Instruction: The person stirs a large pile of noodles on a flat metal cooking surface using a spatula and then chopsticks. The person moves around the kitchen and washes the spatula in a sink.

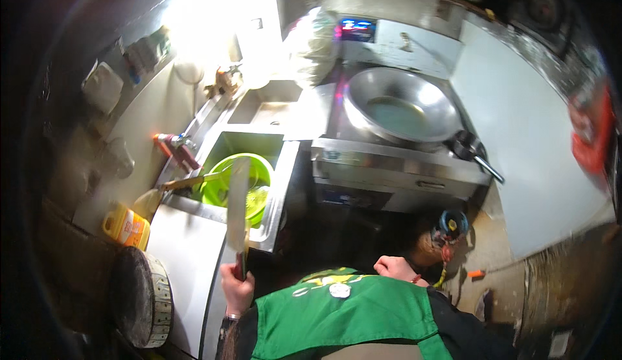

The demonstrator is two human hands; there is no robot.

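Observation:
My left hand (pixel 237 284) grips the handle of a long, wide-bladed knife (pixel 237 204), its blade pointing away from me. A thin yellowish strip shows beside the knife's handle; I cannot tell what it is. Beyond and partly behind the blade, a lime-green plastic basin (pixel 209 197) sits in the near sink bowl (pixel 243 142). A wooden-handled strainer (pixel 187 182) lies across the basin's rim, its head partly hidden by the blade. My right hand (pixel 396 267) is curled in front of my green apron (pixel 345 311), with nothing visible in it.
A large steel wok (pixel 406 128) holding liquid sits on the stove (pixel 398 165), with a black-and-steel ladle or pan (pixel 474 153) at its right. A round chopping block (pixel 160 301) and yellow jug (pixel 127 226) stand left. A blue-topped gas cylinder or valve (pixel 453 223) is on the floor.

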